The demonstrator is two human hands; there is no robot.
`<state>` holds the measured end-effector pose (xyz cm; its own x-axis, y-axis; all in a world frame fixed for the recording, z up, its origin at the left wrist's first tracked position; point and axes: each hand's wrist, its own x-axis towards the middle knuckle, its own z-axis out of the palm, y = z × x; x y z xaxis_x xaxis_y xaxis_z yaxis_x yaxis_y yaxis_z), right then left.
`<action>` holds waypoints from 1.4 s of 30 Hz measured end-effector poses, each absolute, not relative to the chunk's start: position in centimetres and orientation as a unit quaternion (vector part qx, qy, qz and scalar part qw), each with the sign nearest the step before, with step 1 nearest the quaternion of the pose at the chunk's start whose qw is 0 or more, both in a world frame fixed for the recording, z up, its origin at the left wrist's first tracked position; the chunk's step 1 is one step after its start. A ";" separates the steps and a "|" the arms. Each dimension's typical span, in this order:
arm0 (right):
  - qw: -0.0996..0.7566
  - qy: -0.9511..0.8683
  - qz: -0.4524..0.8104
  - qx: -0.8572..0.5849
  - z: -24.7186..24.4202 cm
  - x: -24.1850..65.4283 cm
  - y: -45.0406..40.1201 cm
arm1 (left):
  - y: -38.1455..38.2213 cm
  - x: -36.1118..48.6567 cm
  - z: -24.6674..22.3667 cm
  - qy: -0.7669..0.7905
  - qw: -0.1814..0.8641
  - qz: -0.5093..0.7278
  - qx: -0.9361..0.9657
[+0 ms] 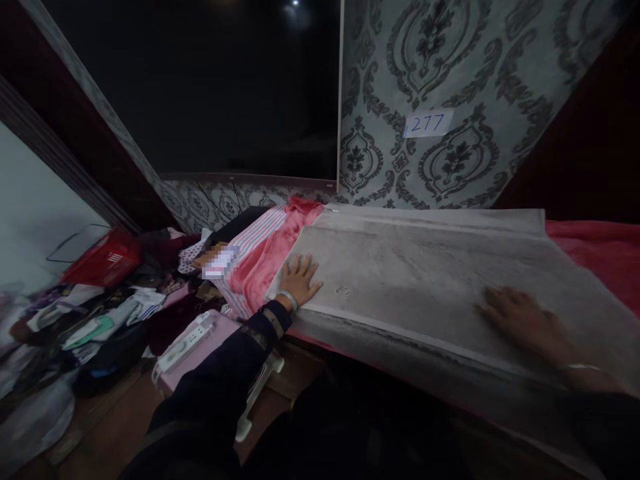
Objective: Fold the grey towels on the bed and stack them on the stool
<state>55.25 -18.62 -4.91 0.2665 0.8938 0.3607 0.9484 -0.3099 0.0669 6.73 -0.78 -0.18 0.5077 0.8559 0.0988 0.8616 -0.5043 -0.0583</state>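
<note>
A grey cloth (400, 273) lies spread over a long surface in front of me, its near edge hanging down. My left hand (299, 281) rests flat on the cloth's left end with the fingers spread. Farther right, my right hand (525, 323) lies palm down on the same cloth, somewhat blurred, its fingers stretched out. Neither hand grips anything. Past the cloth's left edge a pink cloth (265, 263) and a striped cloth (260, 237) show from beneath. Red fabric (605, 257) appears at the right end.
A dark television (210, 87) hangs on the patterned wall, beside a paper label (429, 123) reading 277. To the left are a red basket (106, 257), heaped clothes (115, 320) and a power strip (186, 342) on a pink stool (215, 340).
</note>
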 end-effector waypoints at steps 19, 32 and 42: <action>0.104 -0.878 0.071 -0.462 -1.2 24.1 -7.8 | 5.8 5.6 2.4 -0.411 -0.184 0.049 -0.891; 0.112 -0.876 0.136 -0.448 -0.8 24.3 -7.7 | 15.6 10.5 1.2 -0.488 -0.045 0.003 -0.872; 0.125 -0.875 0.148 -0.443 -1.2 24.3 -7.4 | 16.0 10.5 2.8 -0.568 -0.012 0.009 -0.823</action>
<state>24.33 -7.37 -1.22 -0.5757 0.8129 0.0883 0.7386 0.5634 -0.3702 10.48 16.01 2.76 0.3551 0.9344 -0.0279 0.9348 -0.3550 0.0093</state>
